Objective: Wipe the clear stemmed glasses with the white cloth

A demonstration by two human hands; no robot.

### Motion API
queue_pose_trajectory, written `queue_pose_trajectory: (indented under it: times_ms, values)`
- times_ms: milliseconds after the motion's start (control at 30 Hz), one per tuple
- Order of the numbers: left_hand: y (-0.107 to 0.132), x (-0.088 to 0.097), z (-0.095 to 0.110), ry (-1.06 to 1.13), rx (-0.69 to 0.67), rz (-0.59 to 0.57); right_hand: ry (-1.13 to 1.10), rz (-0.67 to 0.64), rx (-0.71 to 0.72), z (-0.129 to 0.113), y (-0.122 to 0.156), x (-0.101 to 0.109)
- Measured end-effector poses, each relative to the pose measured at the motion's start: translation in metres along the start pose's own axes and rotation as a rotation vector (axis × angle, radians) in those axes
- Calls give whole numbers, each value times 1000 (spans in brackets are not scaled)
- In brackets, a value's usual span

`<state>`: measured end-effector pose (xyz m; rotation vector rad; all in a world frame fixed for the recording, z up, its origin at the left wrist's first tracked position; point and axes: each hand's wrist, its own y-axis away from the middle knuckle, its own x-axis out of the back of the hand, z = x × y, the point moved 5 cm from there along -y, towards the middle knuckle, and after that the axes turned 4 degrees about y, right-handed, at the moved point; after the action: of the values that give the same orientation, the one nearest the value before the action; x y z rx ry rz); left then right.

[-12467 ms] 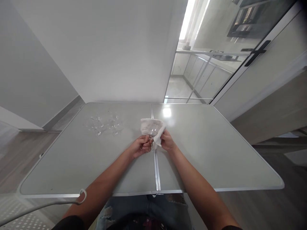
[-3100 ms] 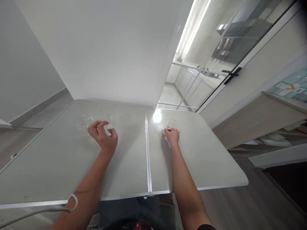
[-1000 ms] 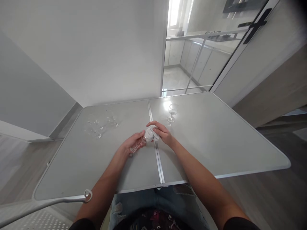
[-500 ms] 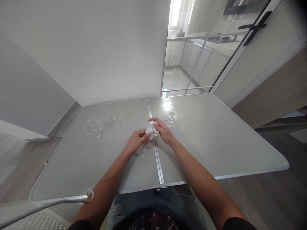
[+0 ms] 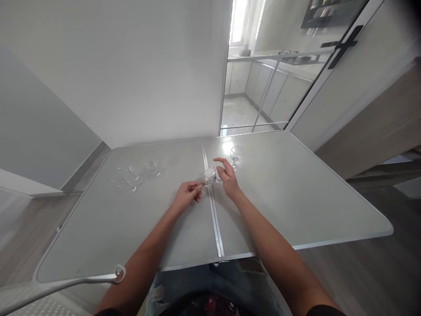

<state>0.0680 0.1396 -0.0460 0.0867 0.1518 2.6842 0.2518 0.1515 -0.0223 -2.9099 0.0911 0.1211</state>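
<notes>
Your left hand point(image 5: 188, 194) pinches the glass point(image 5: 207, 177) at 12 o'clock; your right hand point(image 5: 230, 179) grip is closed on the cloth point(image 5: 217, 175) against it. Looks like wiping; next move calls for steady hold, gentle turns.

The held glass point(image 5: 208, 179) and standing goblet point(image 5: 237, 153) were transparent and glossy; the cloth point(image 5: 217, 178) looked soft and matt. The worktop point(image 5: 296, 197) was smooth with a faint sheen, its centre strip point(image 5: 215, 226) bright metal.
</notes>
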Motion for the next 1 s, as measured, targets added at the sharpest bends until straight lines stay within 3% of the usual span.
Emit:
queue_pose_trajectory:
  times_ms: [100, 167, 267, 400, 467, 567, 700, 800, 900, 1000]
  values:
    - [1, 3, 2, -220, -179, 201, 37, -2, 19, -1, 0, 0]
    - [1, 2, 0, -236, -193, 220, 21, -48, -3, -1, 0, -2]
    - [0, 1, -4, -12, -65, 130, -4, -142, -36, -3, 1, -5]
    - [1, -1, -10, 418, 270, -140, -22, -239, -22, -12, 5, -4]
    - [2, -1, -12, 530, 385, -218, -12, -278, 5, -16, 7, -5]
    - [0, 6, -13, 440, 293, -129, 24, -284, 40, -17, 6, -7]
    - [0, 12, -8, -72, -60, 158, 10, -192, -37, -5, 2, -7]
    - [3, 8, -4, -318, -211, 249, -36, -170, -136, 3, 1, -5]
    - [1, 3, -7, -190, -109, 169, -87, -177, -145, 2, 3, -4]
    - [-2, -2, -13, 200, 136, -30, -147, -164, -123, -4, 4, -5]
